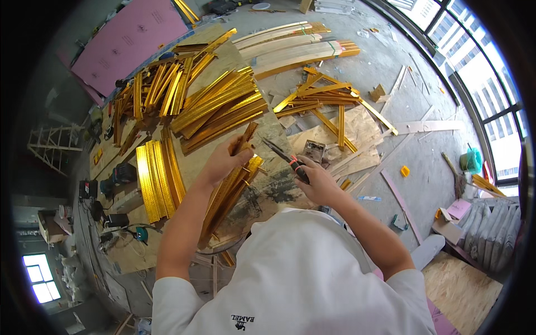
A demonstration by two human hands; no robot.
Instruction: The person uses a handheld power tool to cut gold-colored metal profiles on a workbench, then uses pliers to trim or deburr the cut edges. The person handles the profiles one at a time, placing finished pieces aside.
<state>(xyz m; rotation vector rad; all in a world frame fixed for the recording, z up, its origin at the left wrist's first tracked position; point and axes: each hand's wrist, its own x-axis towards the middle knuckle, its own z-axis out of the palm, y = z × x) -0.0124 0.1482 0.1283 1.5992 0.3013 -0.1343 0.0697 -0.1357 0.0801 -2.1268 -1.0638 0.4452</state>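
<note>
My left hand (222,163) is closed around the end of a short gold trim strip (245,137), held above the wooden work table (259,192). In my right hand (319,184) is a pair of dark shears (277,151) with a red band near the grip. Their narrow tips point toward the strip but stand apart from it. Beneath my left forearm lies a bundle of long gold strips (226,198). To its left rests a neat stack of gold trim (152,180). Larger heaps of embossed gold strips (220,109) cover the table's far part.
A small grey metal box (314,149) sits right of the shears. Power tools (120,176) line the table's left edge. More gold strips (329,97) and bundled wood boards (296,56) lie on the far floor. A pink board (131,42) stands at the far left.
</note>
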